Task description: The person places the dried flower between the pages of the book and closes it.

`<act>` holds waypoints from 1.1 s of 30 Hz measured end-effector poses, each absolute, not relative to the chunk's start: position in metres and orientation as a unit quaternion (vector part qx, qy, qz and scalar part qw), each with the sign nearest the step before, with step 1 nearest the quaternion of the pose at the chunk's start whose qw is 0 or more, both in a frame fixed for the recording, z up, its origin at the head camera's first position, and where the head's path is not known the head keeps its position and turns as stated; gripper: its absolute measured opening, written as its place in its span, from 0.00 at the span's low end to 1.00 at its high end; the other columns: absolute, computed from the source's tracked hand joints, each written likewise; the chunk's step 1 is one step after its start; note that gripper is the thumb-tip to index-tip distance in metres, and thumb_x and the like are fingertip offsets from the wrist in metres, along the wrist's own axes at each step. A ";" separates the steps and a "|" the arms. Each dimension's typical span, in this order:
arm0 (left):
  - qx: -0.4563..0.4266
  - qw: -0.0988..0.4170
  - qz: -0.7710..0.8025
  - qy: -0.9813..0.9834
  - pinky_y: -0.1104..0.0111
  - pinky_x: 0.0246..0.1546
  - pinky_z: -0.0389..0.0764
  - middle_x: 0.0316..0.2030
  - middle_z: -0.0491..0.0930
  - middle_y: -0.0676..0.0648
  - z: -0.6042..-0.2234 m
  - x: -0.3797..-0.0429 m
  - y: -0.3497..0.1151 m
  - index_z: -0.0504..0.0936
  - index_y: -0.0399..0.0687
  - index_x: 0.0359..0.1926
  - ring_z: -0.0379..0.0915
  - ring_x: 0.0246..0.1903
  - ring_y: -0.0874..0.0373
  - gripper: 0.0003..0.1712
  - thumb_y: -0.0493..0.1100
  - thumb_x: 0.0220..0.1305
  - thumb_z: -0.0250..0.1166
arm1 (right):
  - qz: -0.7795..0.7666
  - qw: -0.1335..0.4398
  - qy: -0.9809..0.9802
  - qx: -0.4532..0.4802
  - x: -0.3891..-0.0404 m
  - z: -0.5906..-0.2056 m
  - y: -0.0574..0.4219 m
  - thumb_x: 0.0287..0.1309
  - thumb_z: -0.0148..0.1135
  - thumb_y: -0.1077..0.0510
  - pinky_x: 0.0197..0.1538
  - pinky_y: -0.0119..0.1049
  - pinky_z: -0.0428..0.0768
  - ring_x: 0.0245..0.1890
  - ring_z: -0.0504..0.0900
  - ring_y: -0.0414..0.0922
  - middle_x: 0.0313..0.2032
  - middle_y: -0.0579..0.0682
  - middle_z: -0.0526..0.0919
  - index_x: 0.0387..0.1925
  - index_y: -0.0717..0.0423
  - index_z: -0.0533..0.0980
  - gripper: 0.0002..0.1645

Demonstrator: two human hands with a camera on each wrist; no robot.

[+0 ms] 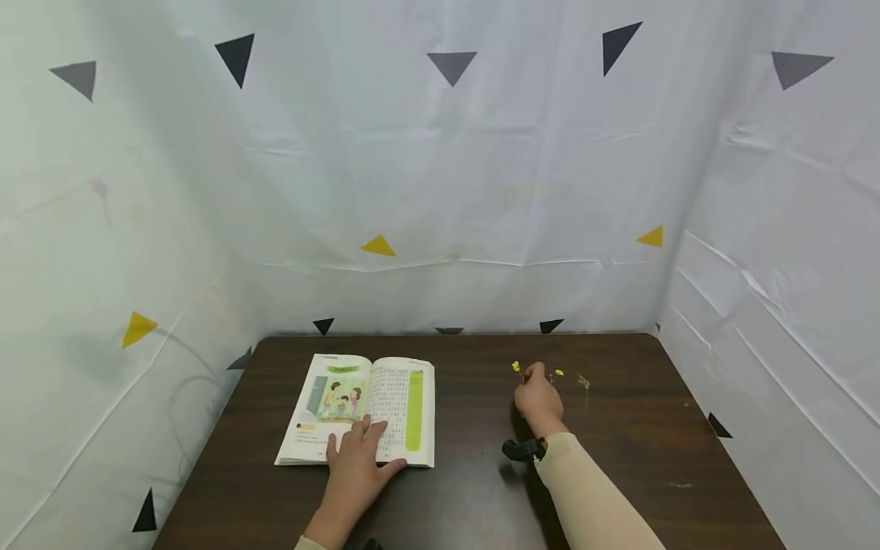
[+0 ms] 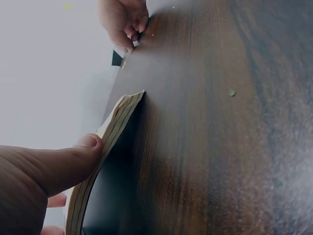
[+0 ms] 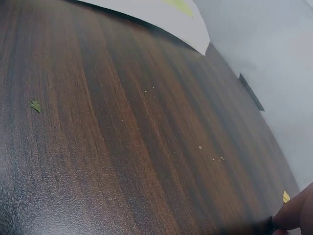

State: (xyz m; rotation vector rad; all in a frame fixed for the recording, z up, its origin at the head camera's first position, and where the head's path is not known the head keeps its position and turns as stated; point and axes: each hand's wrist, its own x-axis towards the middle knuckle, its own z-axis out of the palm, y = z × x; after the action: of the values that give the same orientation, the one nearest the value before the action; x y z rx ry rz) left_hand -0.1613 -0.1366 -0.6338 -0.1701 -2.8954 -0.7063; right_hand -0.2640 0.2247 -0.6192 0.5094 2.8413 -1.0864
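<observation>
An open picture book lies on the dark wooden table, a family drawing on its left page and a green strip on its right. My left hand rests over its lower middle with spread fingers. In the left wrist view, the thumb lies against the book's page edges. Farther back to the right, my right hand reaches down to the tabletop with curled fingers, pinching a small yellow flower by its thin stem. Its fingertips are mostly hidden in the right wrist view, where a yellow petal shows beside them.
Another yellow flower and a thin yellowish sprig lie just right of my right hand. A green leaf scrap and pale crumbs dot the table. White sheeting with triangles encloses the back and sides.
</observation>
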 end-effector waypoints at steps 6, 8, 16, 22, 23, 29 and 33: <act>-0.057 0.080 -0.235 -0.967 0.23 0.74 0.53 0.72 0.76 0.34 -0.630 -0.162 -0.137 0.82 0.51 0.70 0.74 0.69 0.34 0.46 0.64 0.54 0.84 | -0.330 0.041 0.930 0.155 -0.270 -0.619 0.222 0.76 0.48 0.60 0.23 0.42 0.66 0.19 0.73 0.50 0.30 0.55 0.86 0.77 0.47 0.66 0.31; -0.055 0.077 -0.236 -0.967 0.23 0.74 0.53 0.72 0.76 0.34 -0.629 -0.163 -0.136 0.82 0.51 0.70 0.74 0.69 0.34 0.46 0.64 0.54 0.85 | -0.313 0.052 0.937 0.144 -0.272 -0.617 0.221 0.77 0.48 0.60 0.24 0.42 0.65 0.19 0.71 0.50 0.30 0.56 0.87 0.77 0.46 0.66 0.30; -0.054 0.072 -0.239 -0.967 0.24 0.74 0.53 0.71 0.75 0.35 -0.629 -0.164 -0.135 0.81 0.51 0.69 0.73 0.67 0.35 0.44 0.63 0.55 0.84 | -0.264 0.007 0.959 0.099 -0.272 -0.615 0.221 0.75 0.57 0.61 0.36 0.52 0.80 0.35 0.83 0.56 0.48 0.62 0.87 0.67 0.54 0.76 0.22; -0.049 0.082 -0.248 -0.964 0.26 0.74 0.53 0.70 0.75 0.36 -0.632 -0.160 -0.136 0.82 0.53 0.67 0.73 0.67 0.35 0.47 0.67 0.51 0.84 | -0.270 -0.027 0.957 0.106 -0.267 -0.622 0.221 0.75 0.65 0.58 0.43 0.57 0.84 0.40 0.85 0.58 0.47 0.63 0.86 0.56 0.61 0.79 0.14; -0.048 0.085 -0.250 -0.963 0.26 0.74 0.52 0.70 0.75 0.36 -0.632 -0.160 -0.136 0.81 0.54 0.67 0.73 0.67 0.36 0.47 0.68 0.50 0.84 | -0.265 -0.032 0.958 0.105 -0.267 -0.622 0.221 0.75 0.66 0.58 0.43 0.58 0.84 0.39 0.85 0.58 0.45 0.63 0.85 0.54 0.62 0.79 0.13; -0.035 0.085 -0.248 -0.964 0.26 0.74 0.52 0.68 0.74 0.38 -0.634 -0.163 -0.133 0.80 0.54 0.67 0.72 0.66 0.36 0.49 0.67 0.47 0.87 | -0.222 -0.052 0.969 0.092 -0.272 -0.619 0.219 0.72 0.66 0.61 0.39 0.55 0.88 0.36 0.88 0.56 0.42 0.58 0.89 0.43 0.59 0.86 0.07; -0.027 0.080 -0.242 -0.967 0.26 0.74 0.52 0.67 0.74 0.39 -0.636 -0.165 -0.131 0.80 0.54 0.66 0.72 0.66 0.37 0.49 0.67 0.46 0.88 | -0.209 -0.054 0.972 0.093 -0.275 -0.619 0.218 0.72 0.63 0.63 0.37 0.56 0.89 0.30 0.89 0.54 0.34 0.54 0.91 0.32 0.55 0.88 0.13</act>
State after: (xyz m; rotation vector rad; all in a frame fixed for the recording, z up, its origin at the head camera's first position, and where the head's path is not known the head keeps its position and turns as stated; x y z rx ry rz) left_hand -0.1645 -0.1305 -0.6364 -0.0814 -2.8916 -0.7255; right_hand -0.2751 0.2176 -0.6186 0.3032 3.1633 -0.6788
